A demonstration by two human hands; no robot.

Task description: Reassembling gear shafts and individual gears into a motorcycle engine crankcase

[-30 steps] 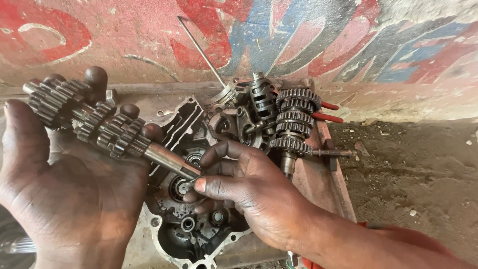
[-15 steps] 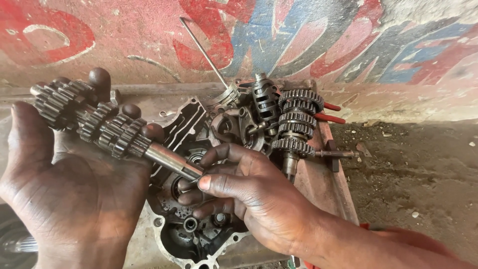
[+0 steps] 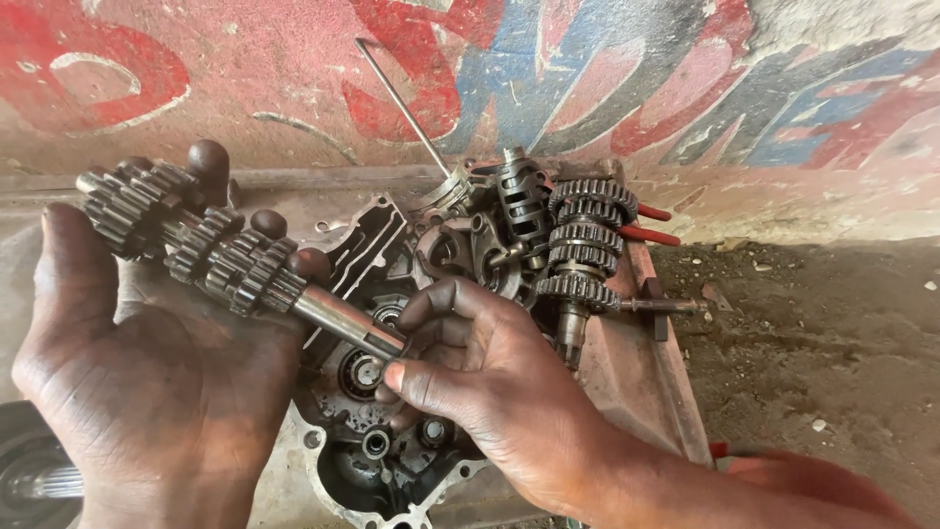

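My left hand lies palm up and cradles a greasy gear shaft, a steel shaft with several dark gears stacked along it. Its bare polished end points down to the right. My right hand pinches that bare tip between thumb and fingers, just above the open engine crankcase. Bearings and holes show inside the case below the hands.
A second gear stack and a slotted shift drum stand upright in the case behind my right hand. A thin metal rod leans against the painted wall. Red-handled pliers lie on the wooden board; dirt floor to the right.
The gear shaft has lifted slightly in my left hand, and my right fingers have shifted a little along its bare end.
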